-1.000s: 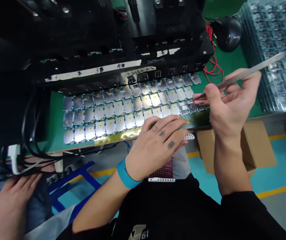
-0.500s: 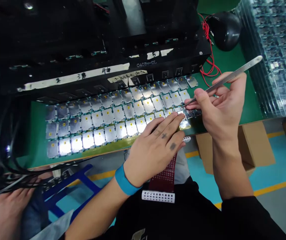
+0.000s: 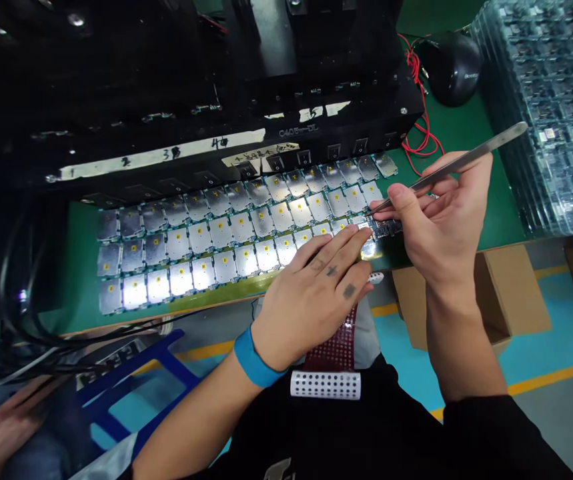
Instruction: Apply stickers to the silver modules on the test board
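Note:
My right hand [image 3: 446,213] holds a pair of metal tweezers [image 3: 471,157] in a pen-like grip. Their tips touch down at the right end of the rows of small circuit boards [image 3: 241,227], which have silvery faces and yellow dots. Beside the tips, my left hand [image 3: 321,287] rests its outstretched front fingers on the boards, while its other fingers curl in. Beneath that palm passes a dark red perforated strip [image 3: 333,343] with white dotted ends, seemingly held there; the grip itself is hidden. A blue band [image 3: 256,360] circles my left wrist.
Behind the boards stands a black machine [image 3: 166,133] with switches and labels. Red wires [image 3: 423,127] and a black mouse [image 3: 451,70] lie right of it. Stacked clear trays [image 3: 551,133] hold parts. A cardboard box [image 3: 513,293] sits below; another person's hand [image 3: 3,433] shows lower left.
The view has shifted slightly. The strip's lower end has swung a little right and up. Both hands keep nearly the same pose; the other person's hand has moved left and down.

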A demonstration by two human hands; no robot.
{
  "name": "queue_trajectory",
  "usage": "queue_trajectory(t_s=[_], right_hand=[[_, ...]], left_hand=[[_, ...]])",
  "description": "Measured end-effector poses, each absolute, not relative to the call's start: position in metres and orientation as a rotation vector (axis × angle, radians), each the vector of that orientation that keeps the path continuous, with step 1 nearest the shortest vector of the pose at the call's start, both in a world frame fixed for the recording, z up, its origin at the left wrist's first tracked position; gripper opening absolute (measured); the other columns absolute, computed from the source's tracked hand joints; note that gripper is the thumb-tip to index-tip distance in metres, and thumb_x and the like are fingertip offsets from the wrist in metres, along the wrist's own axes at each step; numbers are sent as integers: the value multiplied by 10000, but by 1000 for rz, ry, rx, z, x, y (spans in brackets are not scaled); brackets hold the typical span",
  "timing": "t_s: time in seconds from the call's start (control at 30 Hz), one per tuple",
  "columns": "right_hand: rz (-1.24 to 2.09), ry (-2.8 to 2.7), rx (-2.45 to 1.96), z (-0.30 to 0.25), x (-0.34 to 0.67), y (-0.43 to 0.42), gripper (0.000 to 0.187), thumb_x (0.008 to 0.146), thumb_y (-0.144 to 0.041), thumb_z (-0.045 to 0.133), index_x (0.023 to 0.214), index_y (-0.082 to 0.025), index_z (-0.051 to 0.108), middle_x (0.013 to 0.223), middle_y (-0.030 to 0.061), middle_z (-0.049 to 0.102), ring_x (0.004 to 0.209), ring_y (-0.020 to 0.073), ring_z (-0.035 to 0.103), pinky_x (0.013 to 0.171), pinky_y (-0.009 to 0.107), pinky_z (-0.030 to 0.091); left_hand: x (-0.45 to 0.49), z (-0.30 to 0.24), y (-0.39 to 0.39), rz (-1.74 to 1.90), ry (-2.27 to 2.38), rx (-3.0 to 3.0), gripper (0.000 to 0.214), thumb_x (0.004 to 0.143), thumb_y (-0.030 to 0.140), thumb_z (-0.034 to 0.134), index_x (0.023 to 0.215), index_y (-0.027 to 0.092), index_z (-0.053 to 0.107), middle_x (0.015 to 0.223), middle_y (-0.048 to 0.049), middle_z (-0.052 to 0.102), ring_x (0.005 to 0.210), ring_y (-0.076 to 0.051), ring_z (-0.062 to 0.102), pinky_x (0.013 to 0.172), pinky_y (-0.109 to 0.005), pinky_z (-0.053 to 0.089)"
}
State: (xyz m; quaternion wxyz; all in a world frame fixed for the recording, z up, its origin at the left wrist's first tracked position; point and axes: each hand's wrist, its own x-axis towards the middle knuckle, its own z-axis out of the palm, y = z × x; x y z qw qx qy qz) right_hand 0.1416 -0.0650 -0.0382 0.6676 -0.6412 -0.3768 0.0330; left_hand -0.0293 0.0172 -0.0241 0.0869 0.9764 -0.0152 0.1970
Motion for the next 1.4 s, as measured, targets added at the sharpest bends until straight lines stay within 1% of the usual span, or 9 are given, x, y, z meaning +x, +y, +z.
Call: queue_trajectory(t_s=[0.33,0.47,0.67,0.83,1.03,1.13,1.23,1.3,1.4], right_hand=[[69,-858,-1462,-35,140,-67,349,877,-353,784,1000,-268,468,884,-53,627,593,107,688,528,204,606],[43,-902,-1486,-33,135,-72,321,895,-346,760,1017,-269,473,874,-48,620,649,119,702,550,204,603],[12,-969,-1474,-35,133,-79,301,888,-243,751,1009,-266,476,896,-38,578,748,145,726,611,238,639],[50,-899,-1458,-37,132,-78,341,886,-279,759,1002,-259,440,832,-51,595,740,151,732,613,225,644],[30,-866,-1407,-43,135,-73,386,851,-286,797,991,-263,438,828,-58,583,696,150,729,589,223,641],[-2,-798,-1364,-38,134,-73,396,846,-278,797,990,-261,429,872,-54,553,716,151,730,635,258,662],[-54,-740,-1297,-23,123,-79,378,876,-282,764,1001,-266,407,872,-61,556,743,149,731,733,310,679],[-38,-729,-1248,-11,109,-87,355,892,-281,750,1004,-267,413,854,-69,576,719,141,722,757,333,684],[2,-738,-1176,4,88,-98,302,898,-207,737,1018,-259,465,834,-69,612,685,123,704,728,316,687]], left_hand=[[-29,-23,17,593,-48,2911,212,1045,269,459,994,148,625,1392,-143,616,1330,-269,566,1040,-425,487],[-29,-24,17,607,-50,2915,216,1048,270,451,1000,145,620,1381,-143,624,1316,-268,578,1030,-419,490],[-29,-26,17,602,-53,2911,210,1046,277,461,1020,142,621,1390,-144,617,1331,-272,565,1028,-421,488],[-29,-28,17,618,-46,2910,210,1045,268,460,1011,143,625,1411,-136,602,1334,-270,561,1046,-425,478],[-28,-29,16,630,-48,2916,199,1040,261,470,1014,141,626,1408,-132,606,1324,-271,569,1050,-425,474],[-27,-29,17,633,-54,2903,189,1038,261,474,1015,143,620,1405,-135,606,1330,-279,564,1049,-428,473],[-27,-26,22,660,-68,2819,176,1037,266,474,1024,147,603,1404,-149,600,1346,-305,544,1051,-459,473],[-29,-25,26,697,-65,2687,162,1038,276,475,1058,158,584,1339,-132,644,1332,-291,555,1058,-466,472],[-33,-22,30,748,-39,2451,151,1033,293,504,1119,185,567,1124,-63,718,1186,-210,641,1012,-399,503]])
